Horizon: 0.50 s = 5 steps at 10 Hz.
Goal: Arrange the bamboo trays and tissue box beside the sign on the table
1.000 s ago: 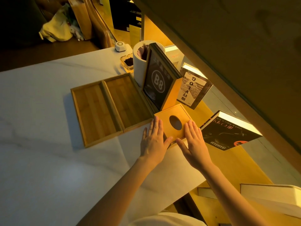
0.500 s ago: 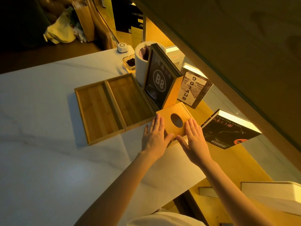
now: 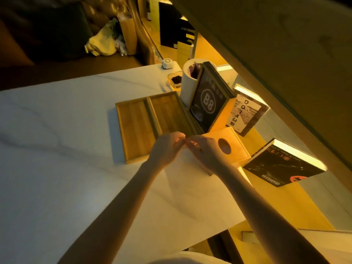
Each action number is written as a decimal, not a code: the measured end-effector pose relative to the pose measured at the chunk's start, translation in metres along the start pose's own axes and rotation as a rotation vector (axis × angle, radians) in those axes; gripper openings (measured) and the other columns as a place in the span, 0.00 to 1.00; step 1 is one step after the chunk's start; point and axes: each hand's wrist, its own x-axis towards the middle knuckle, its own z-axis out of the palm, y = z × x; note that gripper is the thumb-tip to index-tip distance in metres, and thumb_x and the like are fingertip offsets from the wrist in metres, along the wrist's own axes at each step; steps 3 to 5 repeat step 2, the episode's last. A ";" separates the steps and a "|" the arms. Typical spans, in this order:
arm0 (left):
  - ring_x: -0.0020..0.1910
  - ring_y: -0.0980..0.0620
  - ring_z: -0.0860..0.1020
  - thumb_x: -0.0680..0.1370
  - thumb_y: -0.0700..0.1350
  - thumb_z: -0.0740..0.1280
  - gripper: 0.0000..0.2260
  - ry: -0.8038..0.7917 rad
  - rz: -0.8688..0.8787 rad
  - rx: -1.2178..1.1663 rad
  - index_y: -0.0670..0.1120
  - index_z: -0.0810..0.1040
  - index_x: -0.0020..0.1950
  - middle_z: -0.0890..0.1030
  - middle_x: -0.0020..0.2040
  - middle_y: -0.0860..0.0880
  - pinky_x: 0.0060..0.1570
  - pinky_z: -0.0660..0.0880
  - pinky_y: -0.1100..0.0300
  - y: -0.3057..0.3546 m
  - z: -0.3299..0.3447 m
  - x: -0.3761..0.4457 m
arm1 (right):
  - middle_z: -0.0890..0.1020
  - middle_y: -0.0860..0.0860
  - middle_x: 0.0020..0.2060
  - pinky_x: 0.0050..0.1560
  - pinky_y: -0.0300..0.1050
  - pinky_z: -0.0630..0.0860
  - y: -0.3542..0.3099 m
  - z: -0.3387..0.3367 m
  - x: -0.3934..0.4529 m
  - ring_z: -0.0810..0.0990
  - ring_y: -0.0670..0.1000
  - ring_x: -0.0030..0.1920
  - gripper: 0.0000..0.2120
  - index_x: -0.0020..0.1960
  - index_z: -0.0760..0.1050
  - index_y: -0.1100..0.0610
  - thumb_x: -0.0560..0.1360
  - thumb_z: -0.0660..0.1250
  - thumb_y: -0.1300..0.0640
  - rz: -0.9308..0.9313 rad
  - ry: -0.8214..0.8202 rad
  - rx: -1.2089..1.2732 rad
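Bamboo trays lie side by side on the white marble table, long edges touching, both flat. I see the left tray out on the open tabletop and the right tray with its far long edge running along the foot of the dark sign, the one printed with "B8" in a circle. That sign stands tilted in a wooden frame. Just beside its near corner sits the wooden tissue box, lid up, with a round hole in the top; I can see nothing coming out of the hole. The box sits at the table's right edge, close to the right tray's near corner.

Over the gap between the trays and the box, my left hand and my right hand are raised off the table and brought together, fingertips meeting. Both are blurred, and I cannot tell whether they pinch anything between them. Neither one touches a tray; the right hand overlaps the box's left side in view, and whether it makes contact I cannot tell.

Behind the sign stands a white cylinder with a dark opening, a small glass dish of dark bits beside it, and a small white gadget at the far table corner. Right of the table, a book with a grey cover leans behind the box, and a black book lies on the yellow-lit shelf.
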 end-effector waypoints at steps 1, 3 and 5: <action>0.45 0.45 0.79 0.76 0.53 0.57 0.18 0.001 -0.011 0.040 0.40 0.79 0.47 0.82 0.43 0.40 0.45 0.71 0.54 -0.005 -0.058 -0.006 | 0.82 0.56 0.44 0.44 0.47 0.76 -0.047 -0.010 0.026 0.80 0.53 0.45 0.12 0.50 0.78 0.60 0.78 0.59 0.54 -0.127 -0.071 0.117; 0.46 0.46 0.78 0.76 0.48 0.59 0.13 0.095 -0.052 0.065 0.42 0.79 0.48 0.81 0.44 0.43 0.46 0.71 0.54 -0.005 -0.128 -0.018 | 0.82 0.52 0.45 0.41 0.38 0.71 -0.098 -0.031 0.047 0.78 0.48 0.43 0.11 0.50 0.79 0.57 0.77 0.60 0.53 -0.197 -0.011 0.190; 0.46 0.46 0.78 0.76 0.48 0.59 0.13 0.095 -0.052 0.065 0.42 0.79 0.48 0.81 0.44 0.43 0.46 0.71 0.54 -0.005 -0.128 -0.018 | 0.82 0.52 0.45 0.41 0.38 0.71 -0.098 -0.031 0.047 0.78 0.48 0.43 0.11 0.50 0.79 0.57 0.77 0.60 0.53 -0.197 -0.011 0.190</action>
